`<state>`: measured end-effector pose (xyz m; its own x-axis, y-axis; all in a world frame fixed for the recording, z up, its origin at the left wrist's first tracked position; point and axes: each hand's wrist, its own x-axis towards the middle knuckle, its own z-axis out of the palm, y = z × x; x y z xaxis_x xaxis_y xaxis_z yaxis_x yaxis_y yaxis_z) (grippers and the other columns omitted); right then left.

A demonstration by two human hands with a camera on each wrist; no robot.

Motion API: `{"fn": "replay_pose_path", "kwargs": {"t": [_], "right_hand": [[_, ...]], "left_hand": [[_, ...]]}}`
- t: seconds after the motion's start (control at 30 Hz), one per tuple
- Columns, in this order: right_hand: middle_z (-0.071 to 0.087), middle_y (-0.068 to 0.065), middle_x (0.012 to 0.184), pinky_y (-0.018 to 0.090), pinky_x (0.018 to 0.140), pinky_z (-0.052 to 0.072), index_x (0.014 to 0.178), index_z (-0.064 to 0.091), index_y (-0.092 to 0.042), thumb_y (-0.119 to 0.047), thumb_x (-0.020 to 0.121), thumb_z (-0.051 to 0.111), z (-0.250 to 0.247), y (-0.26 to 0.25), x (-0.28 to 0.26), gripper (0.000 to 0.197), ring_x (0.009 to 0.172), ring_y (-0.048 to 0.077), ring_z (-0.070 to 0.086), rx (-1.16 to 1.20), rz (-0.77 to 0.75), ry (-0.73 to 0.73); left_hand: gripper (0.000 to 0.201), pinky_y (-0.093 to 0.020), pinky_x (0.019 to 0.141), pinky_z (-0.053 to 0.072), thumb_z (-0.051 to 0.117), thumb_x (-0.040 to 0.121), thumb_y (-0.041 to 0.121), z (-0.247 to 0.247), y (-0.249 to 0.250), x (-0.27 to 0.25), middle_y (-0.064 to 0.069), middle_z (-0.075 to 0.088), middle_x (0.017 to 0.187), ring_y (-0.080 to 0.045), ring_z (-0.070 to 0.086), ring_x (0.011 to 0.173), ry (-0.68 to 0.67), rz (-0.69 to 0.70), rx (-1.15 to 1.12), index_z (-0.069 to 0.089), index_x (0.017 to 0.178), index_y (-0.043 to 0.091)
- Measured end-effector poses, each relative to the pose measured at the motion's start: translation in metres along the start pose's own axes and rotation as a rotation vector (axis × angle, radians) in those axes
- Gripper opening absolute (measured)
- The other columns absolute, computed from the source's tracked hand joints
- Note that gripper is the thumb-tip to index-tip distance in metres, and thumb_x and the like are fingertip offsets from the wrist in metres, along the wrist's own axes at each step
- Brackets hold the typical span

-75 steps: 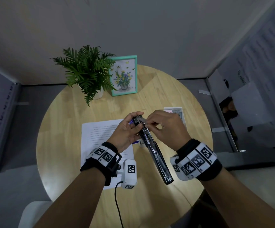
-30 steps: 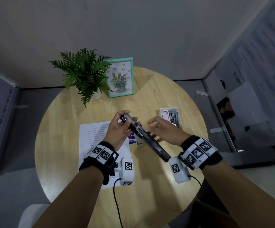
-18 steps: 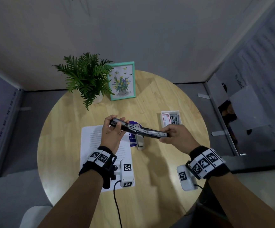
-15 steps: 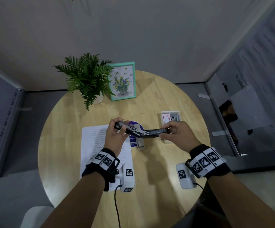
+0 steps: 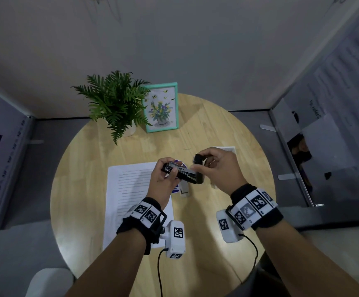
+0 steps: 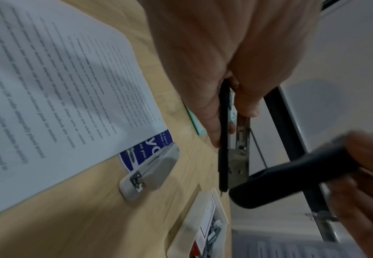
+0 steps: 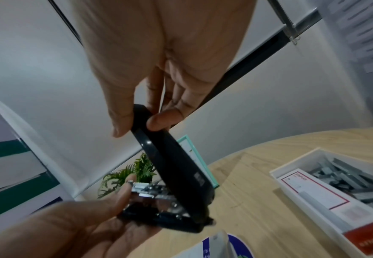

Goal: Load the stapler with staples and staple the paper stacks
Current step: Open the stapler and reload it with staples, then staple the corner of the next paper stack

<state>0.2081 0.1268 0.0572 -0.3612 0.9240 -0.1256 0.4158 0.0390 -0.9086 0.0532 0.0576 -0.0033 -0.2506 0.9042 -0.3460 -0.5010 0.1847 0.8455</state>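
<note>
A black stapler (image 5: 185, 173) is held above the round wooden table (image 5: 84, 163), swung open at its hinge. My left hand (image 5: 163, 179) grips the base and metal staple channel (image 6: 239, 153) (image 7: 150, 192). My right hand (image 5: 215, 166) pinches the free end of the black top cover (image 7: 170, 162) (image 6: 291, 176), which stands tilted up from the channel. A white box of staples (image 7: 335, 190) (image 6: 205, 225) lies on the table to the right, mostly hidden behind my right hand in the head view. A printed paper stack (image 5: 131, 189) (image 6: 48, 87) lies under my left hand.
A small grey stapler (image 5: 184, 188) (image 6: 150, 172) lies on a blue round sticker (image 6: 156, 150) beside the paper. A potted fern (image 5: 114, 103) and a teal picture frame (image 5: 162, 107) stand at the table's far side. Walls and panels surround the table.
The stapler, earlier spread out long between both hands, is now folded at the hinge: my right hand has swung the top cover up and toward the left hand.
</note>
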Motion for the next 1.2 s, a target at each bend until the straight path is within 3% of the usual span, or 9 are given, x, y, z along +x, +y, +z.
{"fn": "replay_pose_path", "kwargs": {"t": [0.1,0.23,0.5,0.63,0.8,0.87,0.97,1.1,1.2], "right_hand": [[0.064,-0.009,0.078,0.011,0.062,0.041,0.083,0.071,-0.02,-0.027,0.069,0.084,0.009,-0.001,0.003,0.02,0.067,0.004,0.051,-0.067,-0.054,-0.003],[0.056,-0.013,0.075,0.013,0.064,0.038,0.087,0.073,-0.015,-0.028,0.069,0.084,0.018,0.003,0.007,0.024,0.075,0.007,0.051,-0.095,-0.075,-0.025],[0.056,-0.003,0.087,0.0,0.068,0.038,0.102,0.073,-0.015,-0.021,0.086,0.069,0.029,0.008,0.009,0.018,0.079,-0.005,0.053,-0.035,0.003,-0.087],[0.06,0.001,0.105,0.008,0.078,0.039,0.116,0.066,-0.018,-0.035,0.096,0.053,0.024,0.014,0.008,0.03,0.096,0.009,0.055,-0.078,0.116,-0.108],[0.065,0.011,0.104,0.043,0.086,0.056,0.116,0.056,-0.01,-0.055,0.089,0.052,0.029,0.021,0.003,0.053,0.092,0.028,0.066,0.44,0.652,-0.134],[0.065,0.022,0.101,0.045,0.083,0.055,0.122,0.056,-0.003,-0.047,0.087,0.061,0.037,0.023,0.004,0.057,0.085,0.032,0.065,0.663,0.715,-0.175],[0.067,0.028,0.102,0.034,0.069,0.052,0.12,0.059,0.002,-0.035,0.09,0.062,0.049,0.019,0.01,0.047,0.073,0.027,0.066,0.794,0.688,-0.141],[0.067,0.018,0.09,0.026,0.063,0.06,0.096,0.061,-0.002,-0.019,0.094,0.058,0.061,0.012,0.019,0.017,0.079,0.029,0.066,0.907,0.677,-0.063],[0.065,0.016,0.093,0.035,0.069,0.061,0.091,0.057,-0.004,-0.015,0.092,0.061,0.069,0.013,0.025,0.011,0.086,0.033,0.065,0.908,0.708,-0.039]], "left_hand": [[0.016,-0.032,0.084,0.057,0.048,0.096,-0.001,0.006,-0.001,-0.002,-0.017,0.056,0.108,-0.032,0.056,0.103,-0.025,-0.015,0.021,0.052,0.098,0.014],[0.013,-0.034,0.087,0.056,0.051,0.095,0.004,0.014,0.005,-0.005,-0.015,0.058,0.105,-0.029,0.058,0.101,-0.038,-0.045,0.064,0.054,0.099,0.016],[0.02,-0.05,0.1,0.045,0.037,0.102,0.009,0.018,0.013,-0.005,-0.019,0.062,0.113,-0.033,0.062,0.103,-0.042,-0.199,-0.094,0.057,0.098,0.012],[0.022,-0.044,0.095,0.049,0.042,0.101,0.025,0.02,0.017,-0.003,-0.009,0.064,0.091,-0.026,0.065,0.091,0.071,-0.196,-0.199,0.055,0.088,0.012],[0.013,-0.035,0.083,0.055,0.056,0.095,0.017,0.018,0.018,0.005,-0.007,0.062,0.085,-0.022,0.062,0.082,0.218,-0.141,-0.22,0.054,0.082,0.013],[0.013,-0.028,0.072,0.056,0.057,0.093,0.012,0.015,0.018,0.006,-0.006,0.062,0.085,-0.021,0.062,0.079,0.24,-0.131,-0.245,0.052,0.081,0.013],[0.015,-0.026,0.065,0.055,0.058,0.091,0.005,0.006,0.021,0.005,-0.009,0.061,0.084,-0.023,0.062,0.075,0.225,-0.132,-0.251,0.052,0.078,0.011],[0.019,-0.023,0.076,0.053,0.056,0.091,0.002,-0.016,0.031,-0.001,-0.006,0.064,0.083,-0.019,0.062,0.08,0.116,-0.16,-0.157,0.054,0.074,0.011],[0.02,-0.028,0.084,0.052,0.057,0.092,0.012,-0.04,0.039,-0.005,0.001,0.071,0.085,-0.016,0.064,0.084,0.092,-0.167,0.01,0.057,0.072,0.014]]}}
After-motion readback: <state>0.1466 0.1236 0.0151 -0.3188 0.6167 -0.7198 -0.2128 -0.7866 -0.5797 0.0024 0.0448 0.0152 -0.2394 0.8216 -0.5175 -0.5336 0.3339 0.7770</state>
